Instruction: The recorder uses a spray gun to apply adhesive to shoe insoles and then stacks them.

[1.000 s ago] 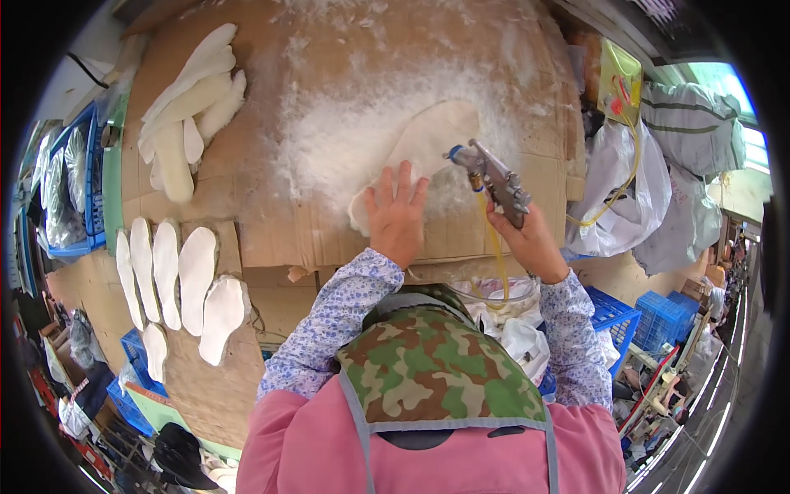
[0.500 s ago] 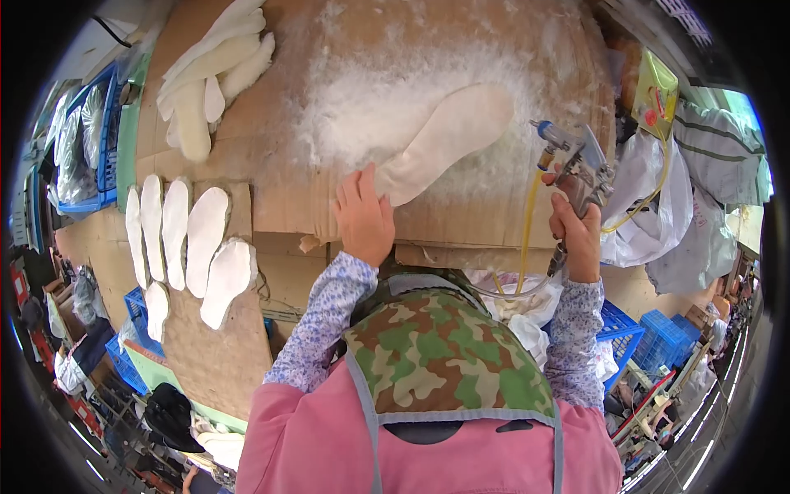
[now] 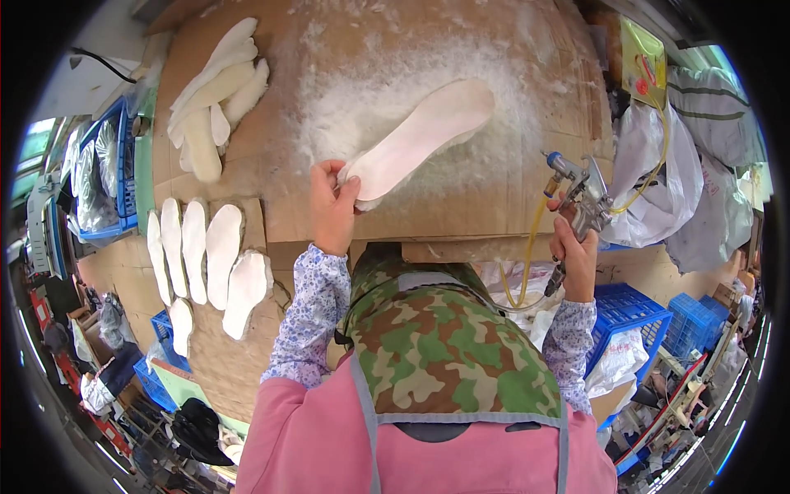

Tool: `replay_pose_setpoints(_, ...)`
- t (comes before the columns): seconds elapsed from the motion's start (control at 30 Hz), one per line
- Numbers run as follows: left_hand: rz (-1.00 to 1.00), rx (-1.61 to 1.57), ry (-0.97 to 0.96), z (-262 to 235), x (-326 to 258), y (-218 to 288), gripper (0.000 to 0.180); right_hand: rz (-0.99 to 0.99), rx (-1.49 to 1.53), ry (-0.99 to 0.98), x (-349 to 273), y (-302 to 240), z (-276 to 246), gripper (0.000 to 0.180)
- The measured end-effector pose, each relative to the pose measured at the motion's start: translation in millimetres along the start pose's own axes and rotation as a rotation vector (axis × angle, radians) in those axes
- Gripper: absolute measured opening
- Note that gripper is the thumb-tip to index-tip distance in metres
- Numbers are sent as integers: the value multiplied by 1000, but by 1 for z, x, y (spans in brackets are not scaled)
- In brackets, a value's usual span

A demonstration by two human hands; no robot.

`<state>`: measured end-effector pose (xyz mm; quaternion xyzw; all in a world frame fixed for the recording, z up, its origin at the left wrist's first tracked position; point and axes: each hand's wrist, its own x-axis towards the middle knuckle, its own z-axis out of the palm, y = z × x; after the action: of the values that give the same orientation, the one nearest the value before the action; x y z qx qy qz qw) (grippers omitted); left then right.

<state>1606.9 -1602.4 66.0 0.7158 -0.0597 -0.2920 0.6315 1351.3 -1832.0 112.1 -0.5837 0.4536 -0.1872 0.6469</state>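
The left hand [image 3: 333, 216] is pinching the near end of a white insole [image 3: 428, 140], the thumb lying over its upper face and the fingers bending at its edge, with barely any opening between them; the insole is slanting forward and rightward from this hand above a cardboard-covered surface [image 3: 469, 224]. Whether its far end is touching the cardboard, I am not managing to tell. White fibres [image 3: 329, 107] are lying scattered beyond the left hand, around the insole. The right hand [image 3: 578, 262] is gripping a silver spray gun [image 3: 587, 196], fingers curling about the handle, the blue-collared nozzle pointing ahead and leftward, apart from the insole. A yellow hose [image 3: 533, 239] is hanging just left of this hand. Ahead and left of the left hand, an overlapping pile of pale insoles [image 3: 220, 89] is lying; directly leftward, six white insoles [image 3: 224, 251] are lying in a group. Rightward of the right hand, nearer the body, a blue crate [image 3: 627, 309] is standing.
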Motion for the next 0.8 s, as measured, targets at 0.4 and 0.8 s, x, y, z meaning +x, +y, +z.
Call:
replay_pose_setpoints(0.4, 458, -279, -441, 141, 53, 151, 30, -32, 70, 34, -10, 4, -9, 36)
replay_pose_setpoints(0.8, 353, 199, -451, 31, 21, 88, 33, -62, 112, 148, -38, 16, -27, 37)
